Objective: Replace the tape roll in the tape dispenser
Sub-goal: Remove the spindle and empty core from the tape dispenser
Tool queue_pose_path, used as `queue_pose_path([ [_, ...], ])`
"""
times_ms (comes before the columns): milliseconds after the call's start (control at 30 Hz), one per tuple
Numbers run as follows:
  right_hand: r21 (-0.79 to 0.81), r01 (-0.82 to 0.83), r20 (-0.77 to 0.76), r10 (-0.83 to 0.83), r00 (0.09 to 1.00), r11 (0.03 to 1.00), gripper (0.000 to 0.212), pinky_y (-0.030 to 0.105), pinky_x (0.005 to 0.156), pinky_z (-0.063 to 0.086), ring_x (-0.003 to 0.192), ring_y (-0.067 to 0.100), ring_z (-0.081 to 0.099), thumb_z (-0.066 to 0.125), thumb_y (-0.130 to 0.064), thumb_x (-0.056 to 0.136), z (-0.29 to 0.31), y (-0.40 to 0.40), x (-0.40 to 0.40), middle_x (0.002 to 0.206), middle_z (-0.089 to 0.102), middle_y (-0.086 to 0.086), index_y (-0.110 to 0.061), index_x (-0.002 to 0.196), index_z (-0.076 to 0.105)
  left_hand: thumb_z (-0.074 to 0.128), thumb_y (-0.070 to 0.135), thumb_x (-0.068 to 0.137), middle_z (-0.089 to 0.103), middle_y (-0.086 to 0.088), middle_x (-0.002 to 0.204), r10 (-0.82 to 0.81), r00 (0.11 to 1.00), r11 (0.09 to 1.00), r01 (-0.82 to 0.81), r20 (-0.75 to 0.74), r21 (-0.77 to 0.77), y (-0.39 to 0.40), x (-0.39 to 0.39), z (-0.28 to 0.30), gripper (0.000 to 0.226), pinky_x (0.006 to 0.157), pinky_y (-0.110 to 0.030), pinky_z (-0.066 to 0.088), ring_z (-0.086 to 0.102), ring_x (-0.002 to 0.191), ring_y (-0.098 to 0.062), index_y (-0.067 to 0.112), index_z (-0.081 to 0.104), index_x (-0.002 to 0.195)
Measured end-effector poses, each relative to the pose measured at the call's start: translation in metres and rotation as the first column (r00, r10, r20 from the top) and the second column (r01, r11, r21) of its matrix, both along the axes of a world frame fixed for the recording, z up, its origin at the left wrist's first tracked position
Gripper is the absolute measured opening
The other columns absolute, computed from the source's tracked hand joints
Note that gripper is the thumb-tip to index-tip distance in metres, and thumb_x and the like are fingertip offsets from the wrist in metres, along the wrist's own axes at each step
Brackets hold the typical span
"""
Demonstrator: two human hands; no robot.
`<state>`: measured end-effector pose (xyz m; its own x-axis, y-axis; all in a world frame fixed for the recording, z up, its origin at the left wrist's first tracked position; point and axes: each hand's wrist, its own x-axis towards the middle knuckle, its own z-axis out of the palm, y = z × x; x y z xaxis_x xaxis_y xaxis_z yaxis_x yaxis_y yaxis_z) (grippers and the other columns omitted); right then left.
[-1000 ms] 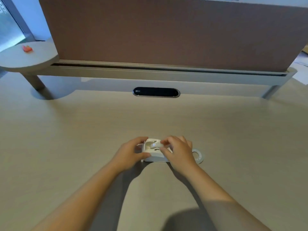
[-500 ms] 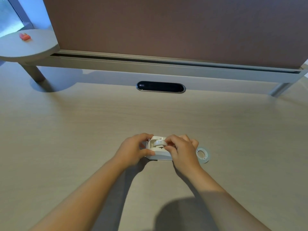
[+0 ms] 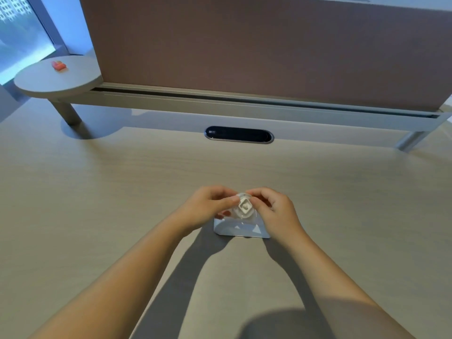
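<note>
A white tape dispenser (image 3: 241, 230) stands on the light wooden desk (image 3: 122, 192), directly in front of me. Just above its back part, a clear tape roll (image 3: 244, 208) with a white hub in its middle is held up, its flat face turned toward me. My left hand (image 3: 208, 209) pinches the roll's left edge and my right hand (image 3: 277, 211) pinches its right edge. The dispenser's far end is hidden behind the roll and my fingers.
A brown divider panel (image 3: 269, 50) on a grey rail closes off the far side of the desk. A dark oval cable port (image 3: 239, 134) sits below it. At the far left, a round raised shelf (image 3: 73, 81) carries a small orange object (image 3: 58, 65).
Both hands rested on the dispenser before; now they hold a tape roll with its hub above it. The loose roll that lay right of the dispenser is out of sight.
</note>
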<state>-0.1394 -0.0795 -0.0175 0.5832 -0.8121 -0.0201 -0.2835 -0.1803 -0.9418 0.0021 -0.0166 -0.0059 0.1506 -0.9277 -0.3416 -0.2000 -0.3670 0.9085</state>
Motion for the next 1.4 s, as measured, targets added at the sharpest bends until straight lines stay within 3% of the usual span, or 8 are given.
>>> queue_pose_path([
  [133,0.094,-0.02,0.066,0.014,0.998,0.995,0.016,0.008,0.059,0.047,0.07,0.003,0.059,0.055,-0.016,0.083,-0.001,-0.001,-0.005,0.078,0.065,-0.005,-0.028,0.077,0.063,0.053,0.017,0.084,0.062,-0.003,0.07,0.075,0.985,0.997,-0.075,-0.157,0.005,0.001,-0.01,-0.003,0.014,0.057,-0.015,0.05,0.058,0.054,-0.003,0.008,0.064,0.084],
  [367,0.172,0.032,0.033,-0.039,0.999,0.985,0.02,0.008,0.049,0.042,0.054,0.003,0.053,0.06,-0.007,0.078,-0.011,-0.001,-0.016,0.064,0.057,-0.002,-0.024,0.068,0.058,0.054,0.012,0.083,0.063,-0.008,0.074,0.166,0.945,0.986,-0.162,-0.28,0.039,0.001,-0.029,-0.015,0.012,0.058,-0.014,0.054,0.06,0.058,-0.007,0.008,0.065,0.082],
  [600,-0.115,0.0,-0.046,-0.005,0.999,0.993,0.012,0.005,0.06,0.039,0.068,0.001,0.052,0.057,-0.006,0.079,-0.011,0.002,-0.023,0.073,0.052,-0.014,-0.015,0.079,0.066,0.042,0.02,0.089,0.066,-0.015,0.086,0.208,0.786,0.978,-0.172,-0.582,0.116,0.002,-0.035,-0.018,0.033,0.063,-0.019,0.057,0.066,0.07,-0.016,-0.006,0.056,0.103],
  [700,-0.139,-0.012,-0.052,0.005,0.999,0.99,0.017,0.004,0.063,0.039,0.07,0.004,0.051,0.057,-0.005,0.079,-0.014,0.004,-0.025,0.075,0.049,-0.012,-0.008,0.091,0.069,0.046,0.011,0.086,0.067,-0.009,0.065,0.291,0.776,0.956,-0.258,-0.56,0.139,0.002,-0.038,-0.02,0.013,0.051,-0.017,0.055,0.067,0.055,-0.013,0.003,0.054,0.08],
  [800,-0.192,-0.008,-0.085,-0.009,0.996,0.981,0.022,0.001,0.066,0.036,0.072,0.004,0.049,0.055,-0.005,0.081,-0.02,0.007,-0.031,0.077,0.047,-0.009,-0.007,0.1,0.067,0.049,0.002,0.083,0.06,-0.012,0.067,0.374,0.775,0.924,-0.36,-0.509,0.13,0.004,-0.038,-0.024,0.013,0.047,-0.016,0.053,0.064,0.047,-0.011,0.007,0.051,0.071],
  [1033,-0.267,-0.104,-0.287,0.024,0.958,0.958,0.004,0.014,0.062,0.035,0.067,0.009,0.046,0.058,-0.009,0.078,-0.05,0.029,-0.053,0.075,0.051,-0.005,-0.011,0.08,0.06,0.051,0.002,0.082,0.057,-0.011,0.069,0.304,0.803,0.939,-0.344,-0.512,0.018,0.023,-0.042,-0.038,0.012,0.046,-0.015,0.052,0.062,0.045,-0.01,0.009,0.05,0.073],
  [1233,-0.367,-0.029,-0.315,-0.095,0.944,0.93,0.014,0.028,0.072,0.038,0.086,0.024,0.056,0.057,-0.013,0.08,-0.082,0.042,-0.063,0.092,0.063,0.012,-0.004,0.085,0.066,0.05,0.004,0.083,0.061,-0.006,0.066,0.16,0.86,0.956,-0.256,-0.484,-0.139,0.049,-0.059,-0.064,0.008,0.056,-0.019,0.054,0.06,0.055,-0.013,0.007,0.055,0.077],
  [1400,-0.455,0.061,-0.17,-0.154,0.973,0.888,0.031,0.021,0.076,0.037,0.088,0.017,0.051,0.059,-0.015,0.08,-0.069,0.062,-0.065,0.107,0.057,0.012,-0.008,0.11,0.059,0.051,0.007,0.083,0.063,-0.006,0.066,0.179,0.843,0.945,-0.291,-0.508,-0.151,0.072,-0.069,-0.068,0.01,0.054,-0.018,0.053,0.061,0.057,-0.015,0.008,0.054,0.074],
])
